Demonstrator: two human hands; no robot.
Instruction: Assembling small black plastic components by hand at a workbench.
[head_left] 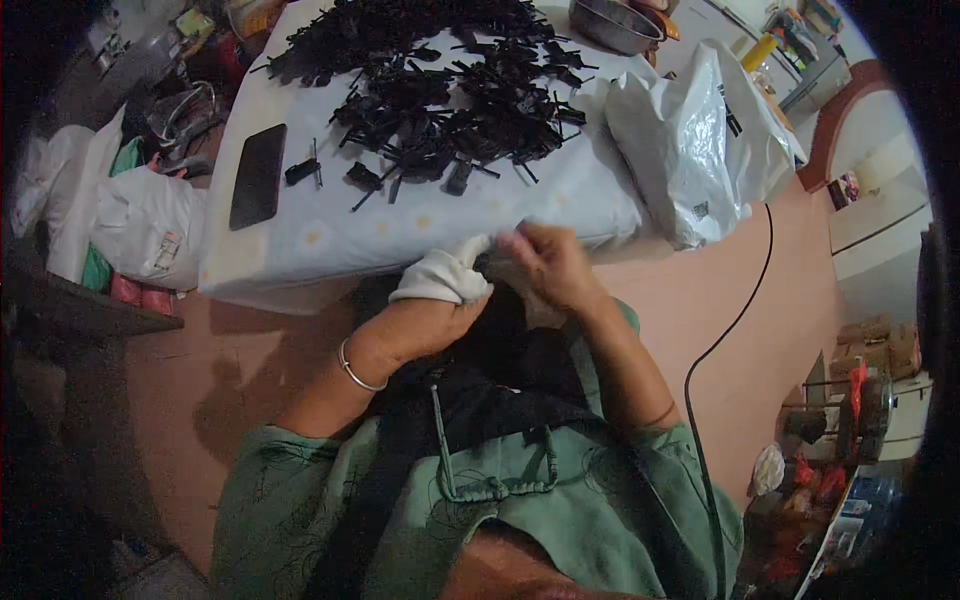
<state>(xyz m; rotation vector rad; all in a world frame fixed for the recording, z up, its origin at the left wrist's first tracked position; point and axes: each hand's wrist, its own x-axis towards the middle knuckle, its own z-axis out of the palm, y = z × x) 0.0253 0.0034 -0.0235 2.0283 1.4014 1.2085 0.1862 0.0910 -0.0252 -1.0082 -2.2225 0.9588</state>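
Observation:
My left hand (pixel 447 308) is curled just off the table's near edge, and a white cloth or glove (pixel 440 276) covers its fingers. A small dark thing shows beside the cloth, too hidden to name. Close on its right, my right hand (pixel 550 262) is closed, thumb and fingers drawn together and slightly blurred. What it pinches, if anything, cannot be made out. Beyond both hands, a large heap of black plastic parts with thin stems (pixel 440 110) spreads over the table. A few loose black parts (pixel 365 178) lie at its near side.
The table (pixel 340 240) has a pale flowered cover. A dark phone (pixel 258 177) lies on its left, a white plastic bag (pixel 685 140) on its right, a metal bowl (pixel 615 25) at the back. White sacks (pixel 150 220) stand at left. A black cable (pixel 735 330) hangs at right.

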